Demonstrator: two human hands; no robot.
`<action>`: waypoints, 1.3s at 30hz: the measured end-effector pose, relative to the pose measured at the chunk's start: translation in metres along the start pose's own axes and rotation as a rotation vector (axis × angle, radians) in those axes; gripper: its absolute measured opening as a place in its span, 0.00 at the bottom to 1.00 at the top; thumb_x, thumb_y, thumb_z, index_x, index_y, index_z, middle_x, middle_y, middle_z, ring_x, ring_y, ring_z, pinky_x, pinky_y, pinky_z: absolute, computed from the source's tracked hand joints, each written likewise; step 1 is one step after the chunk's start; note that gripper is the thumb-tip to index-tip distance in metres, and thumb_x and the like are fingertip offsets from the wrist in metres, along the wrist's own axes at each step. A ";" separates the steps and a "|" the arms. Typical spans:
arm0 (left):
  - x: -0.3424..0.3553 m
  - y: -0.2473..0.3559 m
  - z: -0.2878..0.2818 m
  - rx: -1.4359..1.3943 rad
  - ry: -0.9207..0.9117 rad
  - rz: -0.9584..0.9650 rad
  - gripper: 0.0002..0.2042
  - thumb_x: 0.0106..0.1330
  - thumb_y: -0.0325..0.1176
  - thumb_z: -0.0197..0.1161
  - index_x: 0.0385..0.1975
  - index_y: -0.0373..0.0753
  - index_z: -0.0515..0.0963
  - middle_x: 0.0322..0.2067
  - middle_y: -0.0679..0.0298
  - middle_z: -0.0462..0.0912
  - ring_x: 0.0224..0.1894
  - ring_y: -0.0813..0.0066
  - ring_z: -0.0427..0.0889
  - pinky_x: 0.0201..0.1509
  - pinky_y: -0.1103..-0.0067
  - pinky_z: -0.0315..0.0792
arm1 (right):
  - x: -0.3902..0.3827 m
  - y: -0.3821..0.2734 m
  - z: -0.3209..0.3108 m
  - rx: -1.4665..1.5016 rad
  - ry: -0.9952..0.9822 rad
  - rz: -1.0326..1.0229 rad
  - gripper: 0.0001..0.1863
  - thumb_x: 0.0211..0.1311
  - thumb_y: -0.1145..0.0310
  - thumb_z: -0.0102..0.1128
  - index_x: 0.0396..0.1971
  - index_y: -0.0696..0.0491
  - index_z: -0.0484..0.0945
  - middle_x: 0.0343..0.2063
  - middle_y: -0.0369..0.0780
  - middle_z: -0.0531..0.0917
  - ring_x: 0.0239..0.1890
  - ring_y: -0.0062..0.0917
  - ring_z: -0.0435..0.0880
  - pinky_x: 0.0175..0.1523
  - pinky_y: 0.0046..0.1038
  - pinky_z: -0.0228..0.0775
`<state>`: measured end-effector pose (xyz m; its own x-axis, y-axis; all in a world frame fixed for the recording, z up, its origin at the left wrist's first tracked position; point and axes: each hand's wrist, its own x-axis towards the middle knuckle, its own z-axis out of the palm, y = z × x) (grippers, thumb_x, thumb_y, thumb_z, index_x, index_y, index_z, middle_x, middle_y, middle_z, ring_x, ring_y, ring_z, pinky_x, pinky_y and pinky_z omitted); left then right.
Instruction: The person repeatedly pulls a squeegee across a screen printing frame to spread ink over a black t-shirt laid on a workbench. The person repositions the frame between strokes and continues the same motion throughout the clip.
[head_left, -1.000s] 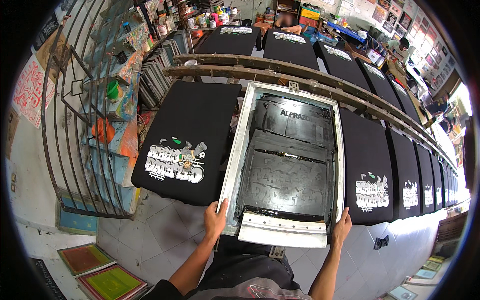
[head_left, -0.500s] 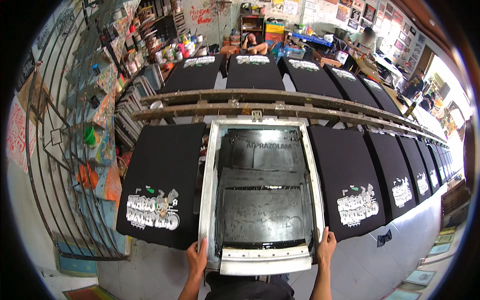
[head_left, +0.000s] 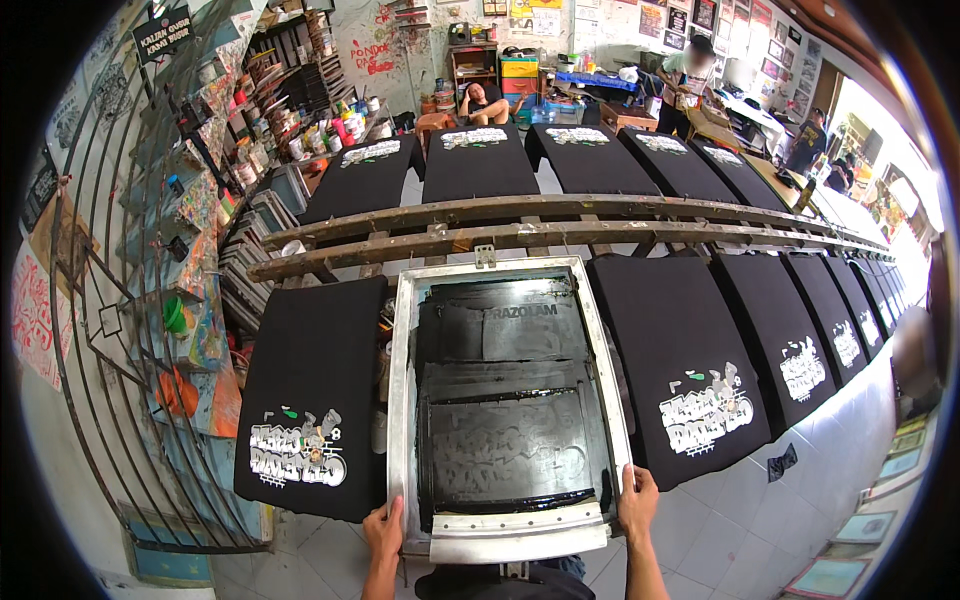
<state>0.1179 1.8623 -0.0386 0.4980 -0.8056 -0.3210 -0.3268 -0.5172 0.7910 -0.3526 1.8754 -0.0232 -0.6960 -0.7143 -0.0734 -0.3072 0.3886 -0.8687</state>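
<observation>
We hold a rectangular silver metal frame point(head_left: 402, 390) around a glossy black sheet point(head_left: 505, 440), our bare left hand point(head_left: 383, 530) clamped on its left side and our bare right hand point(head_left: 637, 502) clamped on its right. It is between two flat black cloths point(head_left: 310, 355) printed in white, with a pale metal bar point(head_left: 518, 541), dotted with dark holes, across the end nearest us.

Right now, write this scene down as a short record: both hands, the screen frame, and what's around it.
Left hand: on the lower left edge of the screen frame
Right hand: on its lower right edge
Frame: pale rim, dark mesh
Near end: pale strip with a row of dots
Left side: black fabric panel, printed graphic
Right side: row of printed black panels
Beyond: wooden rails
</observation>
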 end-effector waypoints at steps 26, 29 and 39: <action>0.000 -0.016 0.020 -0.097 0.229 0.282 0.23 0.73 0.44 0.79 0.51 0.26 0.91 0.40 0.54 0.95 0.42 0.71 0.91 0.51 0.73 0.81 | -0.084 -0.042 -0.062 -0.598 -0.711 -1.063 0.38 0.59 0.48 0.83 0.66 0.51 0.82 0.65 0.48 0.80 0.73 0.46 0.75 0.80 0.50 0.65; -0.004 -0.006 0.026 -0.086 0.239 0.286 0.23 0.73 0.44 0.79 0.52 0.26 0.91 0.40 0.54 0.95 0.42 0.70 0.91 0.51 0.72 0.81 | -0.081 -0.022 -0.051 -0.595 -0.628 -1.104 0.34 0.56 0.60 0.80 0.65 0.50 0.83 0.62 0.46 0.82 0.68 0.41 0.79 0.77 0.46 0.67; 0.003 -0.016 0.027 -0.006 0.285 0.329 0.22 0.74 0.44 0.77 0.51 0.27 0.91 0.40 0.50 0.95 0.41 0.65 0.92 0.51 0.69 0.83 | -0.089 -0.024 -0.060 -0.511 -0.595 -1.015 0.31 0.64 0.54 0.78 0.65 0.49 0.83 0.64 0.43 0.83 0.70 0.39 0.79 0.79 0.46 0.66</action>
<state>0.1029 1.8605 -0.0661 0.5703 -0.8148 0.1043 -0.5011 -0.2444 0.8302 -0.3218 1.9644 0.0335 0.3511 -0.9175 0.1867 -0.8319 -0.3972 -0.3876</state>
